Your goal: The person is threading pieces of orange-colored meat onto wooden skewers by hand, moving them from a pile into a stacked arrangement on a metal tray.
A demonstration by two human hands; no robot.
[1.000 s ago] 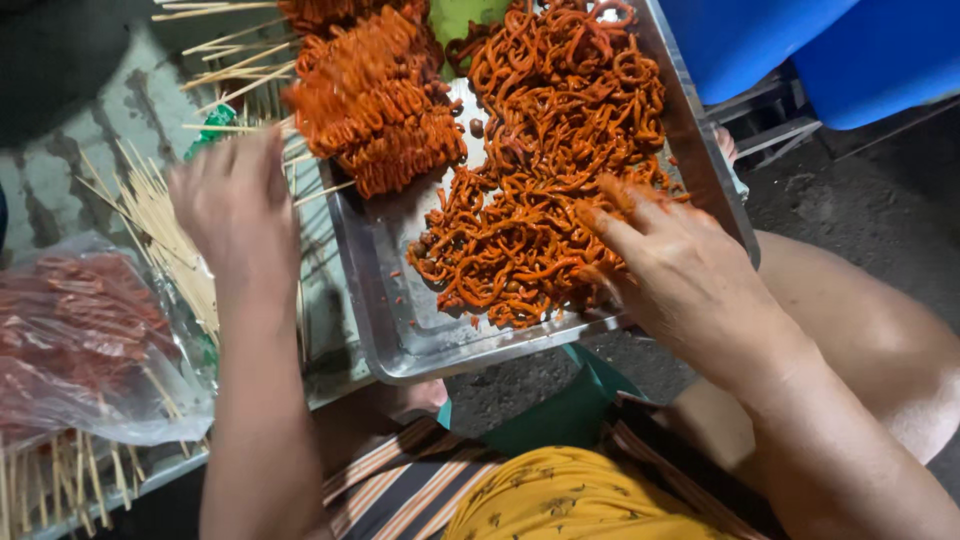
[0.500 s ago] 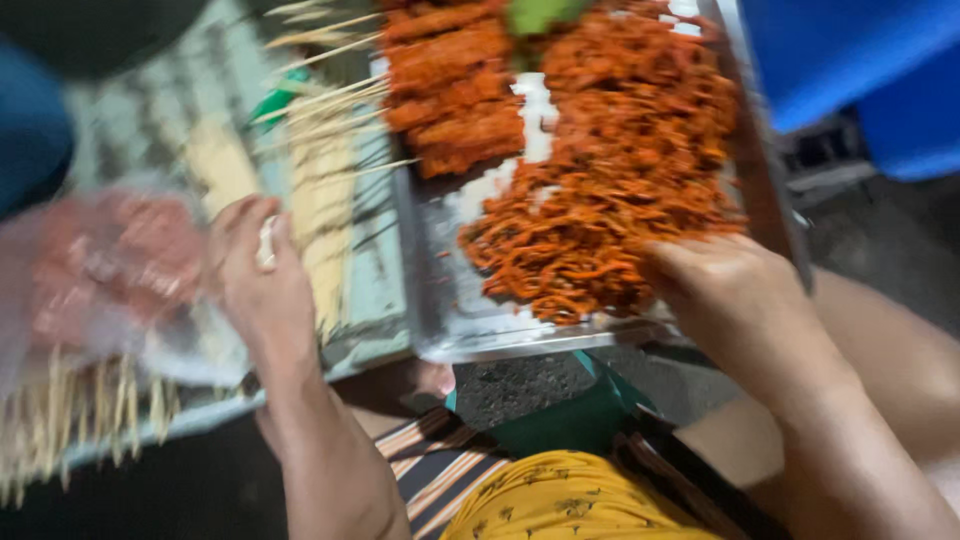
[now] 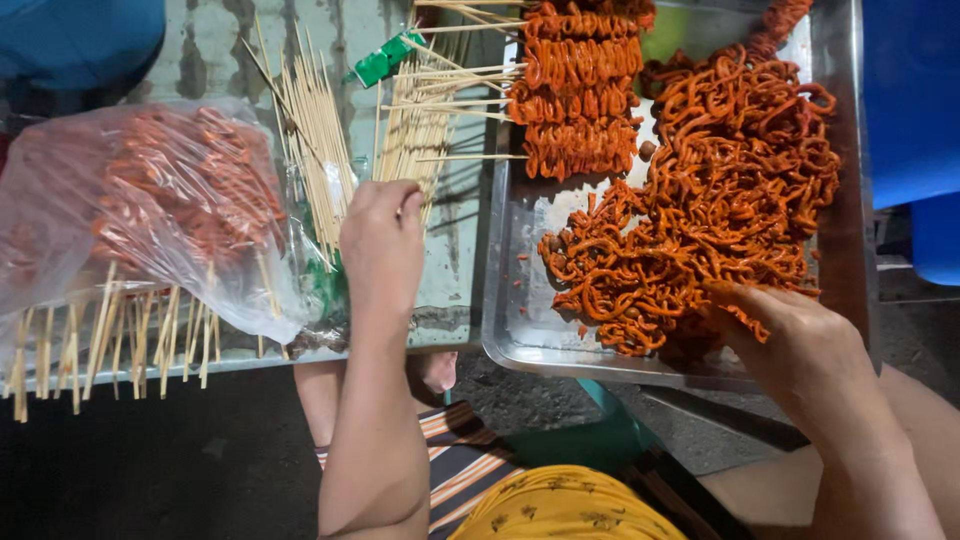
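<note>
The left hand [image 3: 382,240] is curling closed on the loose bamboo skewers [image 3: 318,150] lying on the surface [image 3: 205,50]; whether it is gripping one cannot be told. The right hand [image 3: 790,340] is pinching strands from the heap of orange marinated meat strips [image 3: 720,200] in the metal tray [image 3: 520,340]. In my judgement, taking a single stick and a small portion is advisable. Finished skewers [image 3: 575,90] are lying beyond, and a plastic bag [image 3: 150,210] is sitting left.

Bright overhead light, glare on the metal tray [image 3: 520,330], dark, dim floor.
</note>
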